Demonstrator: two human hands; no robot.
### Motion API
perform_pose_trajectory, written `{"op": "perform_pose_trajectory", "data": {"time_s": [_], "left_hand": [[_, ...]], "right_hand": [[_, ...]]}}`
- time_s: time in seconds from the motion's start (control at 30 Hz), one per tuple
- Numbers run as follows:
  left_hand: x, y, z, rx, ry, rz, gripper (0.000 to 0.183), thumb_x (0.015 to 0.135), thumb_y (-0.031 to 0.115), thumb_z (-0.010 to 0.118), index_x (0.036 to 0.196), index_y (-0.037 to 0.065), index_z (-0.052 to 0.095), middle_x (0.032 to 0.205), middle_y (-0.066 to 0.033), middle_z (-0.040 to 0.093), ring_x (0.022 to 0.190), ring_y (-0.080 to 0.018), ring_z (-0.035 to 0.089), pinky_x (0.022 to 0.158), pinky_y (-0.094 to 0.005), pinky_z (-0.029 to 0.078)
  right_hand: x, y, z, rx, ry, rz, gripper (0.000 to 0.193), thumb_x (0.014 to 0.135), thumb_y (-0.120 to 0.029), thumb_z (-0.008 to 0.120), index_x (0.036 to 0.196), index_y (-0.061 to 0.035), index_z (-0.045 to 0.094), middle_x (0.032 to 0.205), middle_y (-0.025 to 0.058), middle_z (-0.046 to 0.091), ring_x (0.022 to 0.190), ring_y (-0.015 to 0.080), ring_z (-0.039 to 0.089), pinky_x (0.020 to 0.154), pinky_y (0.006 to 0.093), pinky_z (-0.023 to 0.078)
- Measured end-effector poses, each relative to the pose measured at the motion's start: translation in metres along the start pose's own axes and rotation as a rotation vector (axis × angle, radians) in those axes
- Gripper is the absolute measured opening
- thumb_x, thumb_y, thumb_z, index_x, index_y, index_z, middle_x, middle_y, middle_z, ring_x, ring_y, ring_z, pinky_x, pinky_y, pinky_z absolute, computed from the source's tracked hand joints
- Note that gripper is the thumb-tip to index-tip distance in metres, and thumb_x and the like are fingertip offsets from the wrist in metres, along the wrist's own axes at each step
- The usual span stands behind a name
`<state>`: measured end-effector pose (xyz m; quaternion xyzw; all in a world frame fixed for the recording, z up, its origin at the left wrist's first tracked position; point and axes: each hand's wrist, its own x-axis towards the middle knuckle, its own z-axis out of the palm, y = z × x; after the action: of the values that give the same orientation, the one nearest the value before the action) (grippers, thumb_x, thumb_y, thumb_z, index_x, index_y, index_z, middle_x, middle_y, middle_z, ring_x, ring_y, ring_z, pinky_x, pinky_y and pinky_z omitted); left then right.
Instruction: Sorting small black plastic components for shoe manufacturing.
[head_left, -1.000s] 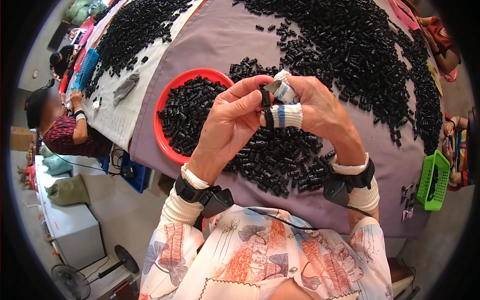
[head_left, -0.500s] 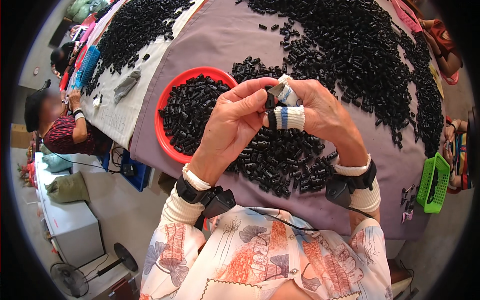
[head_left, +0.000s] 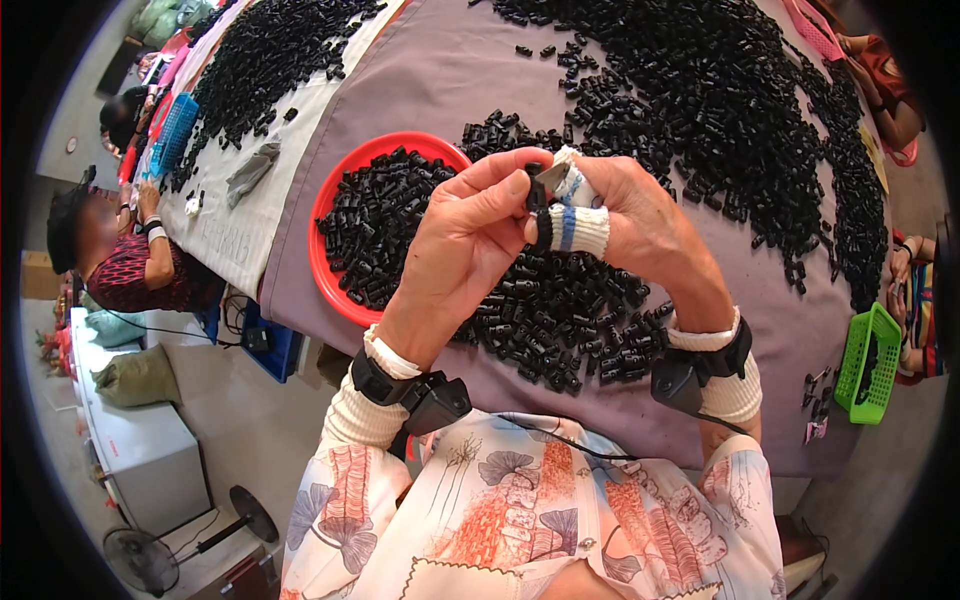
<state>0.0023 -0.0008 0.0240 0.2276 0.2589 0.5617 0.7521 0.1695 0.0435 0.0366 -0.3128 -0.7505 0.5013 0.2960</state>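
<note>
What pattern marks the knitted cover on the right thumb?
The knitted cover is off-white with a blue stripe around it, best seen in the head view.

Workshop, shared, hand-work type. Evidence: cloth-covered worktop [head_left: 420, 85], heaped with small black parts [head_left: 690, 110] in great number; one red basin [head_left: 316, 250], filled with the same; one green basket [head_left: 884, 375], right edge; one blue basket [head_left: 178, 128], upper left; co-workers [head_left: 140, 265] along left and right sides; one stuffed olive sack [head_left: 137, 386]; one electric fan [head_left: 140, 560], lower left.
</note>
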Motion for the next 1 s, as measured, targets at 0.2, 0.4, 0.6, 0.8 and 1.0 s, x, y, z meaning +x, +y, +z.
{"op": "perform_pose_trajectory", "data": {"time_s": [0.2,0.4,0.6,0.8,1.0], "left_hand": [[-0.0015,-0.0017,0.0,-0.109,-0.023,-0.014,0.026,0.089,0.008,0.053,0.113,-0.003,0.055,0.089,-0.0082,0.062,0.078,-0.0114,0.059,0.074,-0.0247,0.05],[-0.0014,-0.0019,-0.0013,-0.116,-0.034,-0.019,0.026,0.089,0.007,0.053,0.113,-0.003,0.055,0.09,-0.0085,0.063,0.079,-0.0115,0.06,0.074,-0.0258,0.051],[-0.001,-0.0029,0.0005,-0.098,-0.026,-0.021,0.025,0.089,0.007,0.053,0.112,-0.003,0.055,0.092,-0.009,0.063,0.08,-0.012,0.06,0.072,-0.0252,0.051],[-0.0013,-0.0044,0.002,-0.064,-0.008,-0.014,0.025,0.09,0.008,0.052,0.112,-0.003,0.056,0.095,-0.0095,0.063,0.082,-0.0125,0.06,0.073,-0.0256,0.051],[-0.0013,-0.0061,0.0018,-0.039,-0.009,-0.005,0.024,0.09,0.008,0.052,0.111,-0.003,0.056,0.096,-0.0088,0.062,0.084,-0.0124,0.06,0.074,-0.0253,0.051]], "right_hand": [[0.0014,0.0013,-0.0011,0.035,0.037,0.038,0.035,0.069,-0.034,0.07,0.074,-0.0017,0.057,0.06,0.0041,0.052,0.055,0.0131,0.049,0.052,0.0283,0.039],[0.0013,-0.0019,-0.0023,0.003,0.0,0.077,0.036,0.069,-0.035,0.07,0.076,-0.0012,0.058,0.06,0.0043,0.052,0.056,0.0135,0.049,0.052,0.0291,0.04],[0.0006,0.0029,-0.0022,-0.002,-0.006,0.071,0.038,0.069,-0.036,0.07,0.075,-0.0006,0.057,0.06,0.0044,0.052,0.056,0.0142,0.049,0.053,0.0295,0.04],[-0.0006,0.0037,-0.0022,-0.004,-0.024,0.091,0.038,0.068,-0.035,0.07,0.075,-0.0003,0.057,0.06,0.0047,0.052,0.056,0.0147,0.049,0.053,0.03,0.04],[-0.0014,0.0038,-0.0004,-0.036,-0.014,0.031,0.034,0.072,-0.031,0.068,0.075,0.0003,0.056,0.061,0.009,0.053,0.055,0.0187,0.049,0.055,0.0319,0.041]]}}
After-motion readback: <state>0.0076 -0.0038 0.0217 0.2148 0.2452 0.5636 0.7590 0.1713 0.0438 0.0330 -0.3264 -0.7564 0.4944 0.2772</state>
